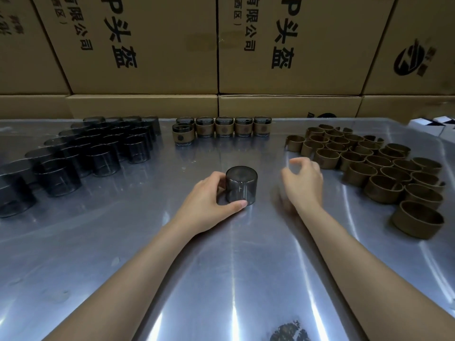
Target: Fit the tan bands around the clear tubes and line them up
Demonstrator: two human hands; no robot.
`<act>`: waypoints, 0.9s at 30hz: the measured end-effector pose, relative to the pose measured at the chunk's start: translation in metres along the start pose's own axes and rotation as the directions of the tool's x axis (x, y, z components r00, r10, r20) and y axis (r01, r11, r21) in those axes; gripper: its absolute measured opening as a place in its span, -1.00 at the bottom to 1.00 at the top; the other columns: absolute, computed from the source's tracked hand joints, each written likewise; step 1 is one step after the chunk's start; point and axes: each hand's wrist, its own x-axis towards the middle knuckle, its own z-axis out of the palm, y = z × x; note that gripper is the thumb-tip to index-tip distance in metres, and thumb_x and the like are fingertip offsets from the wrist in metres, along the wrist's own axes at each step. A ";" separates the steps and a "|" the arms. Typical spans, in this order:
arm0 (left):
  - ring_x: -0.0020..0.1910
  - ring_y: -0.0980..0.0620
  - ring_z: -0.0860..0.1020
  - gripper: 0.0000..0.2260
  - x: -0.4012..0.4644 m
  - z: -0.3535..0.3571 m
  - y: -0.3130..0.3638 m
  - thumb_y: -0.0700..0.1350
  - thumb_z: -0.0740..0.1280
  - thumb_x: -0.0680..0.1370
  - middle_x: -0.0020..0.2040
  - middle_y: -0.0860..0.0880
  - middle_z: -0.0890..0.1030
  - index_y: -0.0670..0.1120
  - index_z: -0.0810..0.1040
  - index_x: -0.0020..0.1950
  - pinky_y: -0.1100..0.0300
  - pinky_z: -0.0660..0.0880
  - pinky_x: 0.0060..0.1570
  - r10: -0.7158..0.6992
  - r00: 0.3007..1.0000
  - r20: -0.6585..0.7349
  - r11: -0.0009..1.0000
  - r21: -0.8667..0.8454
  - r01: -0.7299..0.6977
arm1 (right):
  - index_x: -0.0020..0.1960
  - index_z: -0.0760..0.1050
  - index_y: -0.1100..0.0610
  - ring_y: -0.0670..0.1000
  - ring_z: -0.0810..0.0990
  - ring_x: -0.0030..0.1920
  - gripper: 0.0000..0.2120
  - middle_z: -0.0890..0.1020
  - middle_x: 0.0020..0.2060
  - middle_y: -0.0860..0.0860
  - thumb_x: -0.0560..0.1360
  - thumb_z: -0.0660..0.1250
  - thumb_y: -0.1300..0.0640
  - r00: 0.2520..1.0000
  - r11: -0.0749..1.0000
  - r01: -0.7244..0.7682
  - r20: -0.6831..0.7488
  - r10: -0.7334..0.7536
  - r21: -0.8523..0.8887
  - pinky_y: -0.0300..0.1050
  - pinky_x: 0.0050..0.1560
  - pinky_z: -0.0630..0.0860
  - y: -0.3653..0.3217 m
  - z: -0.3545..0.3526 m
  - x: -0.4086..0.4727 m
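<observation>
Tube (241,187) in left hand (209,201); boxes (157,45) read "头盔".

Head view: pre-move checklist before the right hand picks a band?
1. Tube held: ok. The left hand grips the clear tube, which stands upright on the metal table.
2. Tube bare: ok, no band on it.
3. Right hand free: ok. The right hand holds nothing, fingers loosely curled, and it is blurred.
4. Bands in reach: ok. The loose tan bands lie just right of that hand.
5. Room in the finished row: ok. The banded tubes leave bare table in front.
6. Band seam and logo facing: cannot tell.
</observation>
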 end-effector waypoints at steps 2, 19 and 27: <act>0.10 0.14 0.53 -0.53 0.000 -0.001 0.001 0.13 0.50 0.39 0.11 0.09 0.57 0.01 0.45 0.20 0.19 0.48 0.11 -0.011 1.000 -0.002 1.000 -0.010 0.011 | 0.29 0.44 0.11 0.11 0.35 0.36 -0.70 0.29 0.41 0.06 0.56 0.27 0.14 1.000 0.998 0.011 -0.011 -0.012 -0.069 -0.11 0.18 0.32 0.002 -0.002 0.010; 0.14 0.04 0.45 -0.52 0.002 -0.003 0.002 0.22 0.43 0.39 0.08 0.07 0.51 0.02 0.46 0.21 0.08 0.43 0.14 -0.034 0.999 0.040 0.994 0.105 0.030 | 0.05 0.33 0.10 0.11 0.54 -0.10 -0.58 0.55 -0.12 0.07 0.49 0.30 -0.23 0.963 0.820 0.248 0.037 -0.267 -0.515 -0.06 -0.24 0.40 0.011 -0.020 0.026; 0.20 0.00 0.45 -0.49 0.000 -0.004 0.006 0.17 0.46 0.41 0.15 0.04 0.52 0.00 0.44 0.27 -0.01 0.43 0.22 -0.059 0.996 0.065 0.995 0.085 0.053 | -0.03 0.47 0.10 -0.01 0.44 -0.03 -0.89 0.46 -0.09 -0.05 0.51 0.29 0.07 0.851 0.841 0.519 0.006 -0.524 -0.153 -0.24 -0.16 0.28 -0.014 -0.013 -0.040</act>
